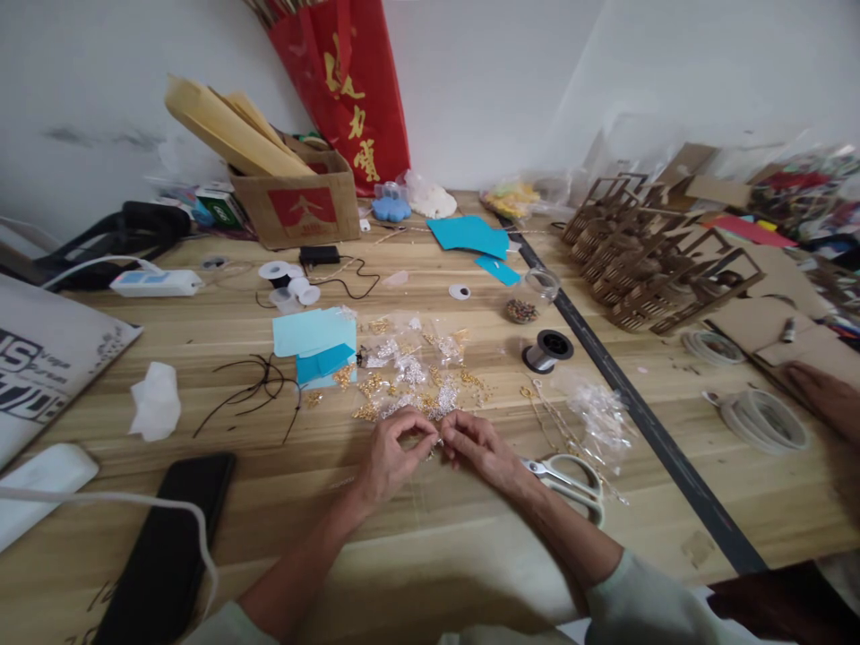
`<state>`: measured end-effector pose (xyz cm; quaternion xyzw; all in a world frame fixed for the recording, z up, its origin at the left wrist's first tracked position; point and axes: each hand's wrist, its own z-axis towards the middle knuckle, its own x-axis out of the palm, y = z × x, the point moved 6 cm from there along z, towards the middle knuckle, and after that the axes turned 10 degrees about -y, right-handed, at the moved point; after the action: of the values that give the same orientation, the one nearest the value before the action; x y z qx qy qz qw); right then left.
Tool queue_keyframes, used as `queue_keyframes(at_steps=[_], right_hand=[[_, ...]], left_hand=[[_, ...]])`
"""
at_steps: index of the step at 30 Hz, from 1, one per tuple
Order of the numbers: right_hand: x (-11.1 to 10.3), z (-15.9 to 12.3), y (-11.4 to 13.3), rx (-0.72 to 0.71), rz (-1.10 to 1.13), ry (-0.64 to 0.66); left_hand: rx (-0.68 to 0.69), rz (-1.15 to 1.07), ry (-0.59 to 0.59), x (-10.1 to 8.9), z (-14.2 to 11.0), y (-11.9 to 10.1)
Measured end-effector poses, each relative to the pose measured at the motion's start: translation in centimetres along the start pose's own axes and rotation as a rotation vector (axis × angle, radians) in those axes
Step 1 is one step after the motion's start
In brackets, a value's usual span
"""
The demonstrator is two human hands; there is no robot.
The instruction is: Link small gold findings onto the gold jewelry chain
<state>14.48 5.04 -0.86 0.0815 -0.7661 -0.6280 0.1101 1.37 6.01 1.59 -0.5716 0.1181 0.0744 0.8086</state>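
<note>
My left hand and my right hand meet at the front middle of the table, thumbs and forefingers pinched. Between the fingertips is a small shiny piece, like beads or a bit of chain, too small to name surely. Just beyond the hands lie silver beads and gold beads on clear plastic bags. White-handled scissors rest beside my right forearm. Gold chains and crumpled clear bags lie right of that hand.
A wire spool and a bead jar stand at right, by a dark strip. At left are black cords, blue cards and a phone. Wooden racks and another person's hand are far right.
</note>
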Motion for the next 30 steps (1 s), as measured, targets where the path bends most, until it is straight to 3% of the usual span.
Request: queue_keyframes(at_steps=[8,12,16,25,30], right_hand=[[0.1,0.0,0.3,-0.004,-0.044,0.024],[0.1,0.0,0.0,-0.008,-0.057,0.037],[0.0,0.0,0.1,-0.019,-0.070,0.051],[0.0,-0.2,0.4,0.000,-0.043,0.085],[0.0,-0.2,0.3,0.038,-0.048,0.106]], left_hand=[[0.260,0.094,-0.109,-0.2,-0.6,-1.6],[0.287,0.054,-0.110,-0.1,-0.7,-1.5],[0.198,0.009,-0.080,0.0,-0.5,-0.9],[-0.189,-0.131,0.017,0.2,-0.3,0.9],[-0.191,-0.137,0.002,0.2,-0.3,0.7]])
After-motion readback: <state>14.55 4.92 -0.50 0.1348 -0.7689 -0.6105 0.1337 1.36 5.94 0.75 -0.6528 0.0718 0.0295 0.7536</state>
